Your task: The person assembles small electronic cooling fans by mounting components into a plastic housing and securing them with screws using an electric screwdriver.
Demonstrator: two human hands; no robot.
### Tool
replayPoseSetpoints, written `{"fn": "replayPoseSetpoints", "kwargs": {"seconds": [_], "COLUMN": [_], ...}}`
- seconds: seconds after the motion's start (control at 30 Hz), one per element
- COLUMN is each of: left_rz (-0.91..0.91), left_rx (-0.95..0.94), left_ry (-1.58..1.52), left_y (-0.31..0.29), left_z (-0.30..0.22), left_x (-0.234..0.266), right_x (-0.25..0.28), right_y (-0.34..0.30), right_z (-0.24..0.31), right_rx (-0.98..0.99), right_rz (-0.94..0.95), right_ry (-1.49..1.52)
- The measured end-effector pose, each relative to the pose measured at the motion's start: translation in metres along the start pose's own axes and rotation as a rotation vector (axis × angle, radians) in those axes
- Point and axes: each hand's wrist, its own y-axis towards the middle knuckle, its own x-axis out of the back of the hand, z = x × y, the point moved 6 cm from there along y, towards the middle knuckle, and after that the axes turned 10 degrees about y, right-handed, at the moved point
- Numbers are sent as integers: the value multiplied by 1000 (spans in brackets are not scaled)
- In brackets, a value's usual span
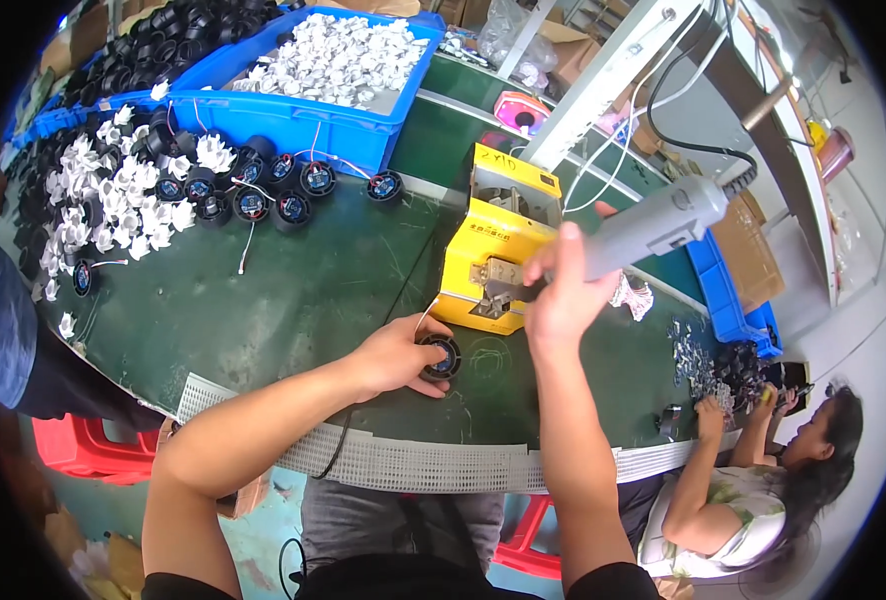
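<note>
My left hand (395,352) is closed around a round black housing (450,349) with a blue circuit board inside, resting on the green bench top (333,265). A thin white wire rises from that housing. My right hand (567,290) grips a grey electric screwdriver (658,222), held slanted with its cord at the upper right. The screwdriver's dark nose points at the metal outlet of a yellow screw feeder (483,240); whether the bit touches it I cannot tell. The feeder stands just beyond both hands.
White plastic pieces (113,190) and several black housings (251,203) lie at the left. Behind them stands a blue bin (313,130) of white pieces. A perforated grey strip (413,462) lines the bench's front edge. A co-worker (733,480) handles small parts at the right.
</note>
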Motion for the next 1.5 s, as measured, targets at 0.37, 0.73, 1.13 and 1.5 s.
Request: {"fn": "replayPoseSetpoints", "kwargs": {"seconds": [0.37,0.73,1.13,1.5], "left_rz": [-33,-46,-50,-54], "left_rx": [10,17,7,-73], "left_ry": [-15,-19,-9,256], "left_y": [3,1,3,-6], "left_z": [5,-1,2,-11], "left_x": [1,1,3,12], "right_x": [-7,-16,-18,12], "right_y": [-29,-79,-84,-95], "right_z": [-9,-18,-27,-18], "right_rx": [-66,-134,-157,-303], "right_rz": [91,150,204,423], "right_ry": [-82,88,122,-200]}}
